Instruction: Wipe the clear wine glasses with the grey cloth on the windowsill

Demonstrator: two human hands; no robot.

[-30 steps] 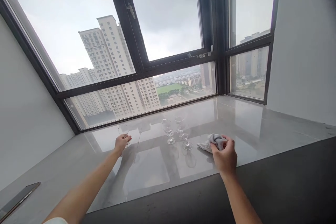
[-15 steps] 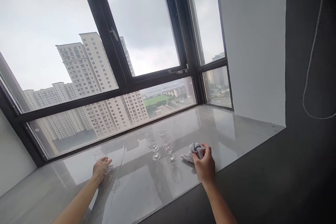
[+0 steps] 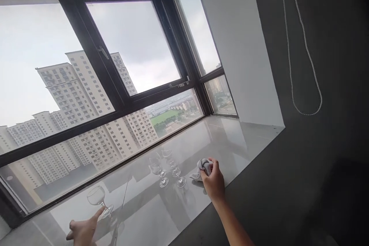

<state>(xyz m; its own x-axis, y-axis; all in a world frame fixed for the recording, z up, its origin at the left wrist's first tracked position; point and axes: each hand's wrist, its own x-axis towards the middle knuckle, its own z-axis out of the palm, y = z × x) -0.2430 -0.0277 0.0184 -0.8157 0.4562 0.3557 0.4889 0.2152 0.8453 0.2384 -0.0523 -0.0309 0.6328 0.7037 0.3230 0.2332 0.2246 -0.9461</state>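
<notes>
A clear stemmed glass (image 3: pixel 97 196) stands upright on the glossy sill at the left. Beside its foot is my left hand (image 3: pixel 84 230), open with fingers apart; one fingertip is close to the base, and I cannot tell whether it touches. In my right hand (image 3: pixel 215 183) is a crumpled grey cloth (image 3: pixel 204 166), pinched between thumb and fingers low over the sill. Between the two hands several more stemmed glasses (image 3: pixel 178 178) stand in a close cluster, partly overlapping one another.
The shiny grey windowsill (image 3: pixel 150 211) slopes across the view, with its front edge at the lower right. Behind it rises a dark-framed window (image 3: pixel 127 103) with a handle. A beaded blind cord (image 3: pixel 305 42) hangs against the dark wall at the right.
My left hand has let go of the single glass and drawn back to the lower left. The right hand still holds the cloth. The view has tilted and shifted to the right.
</notes>
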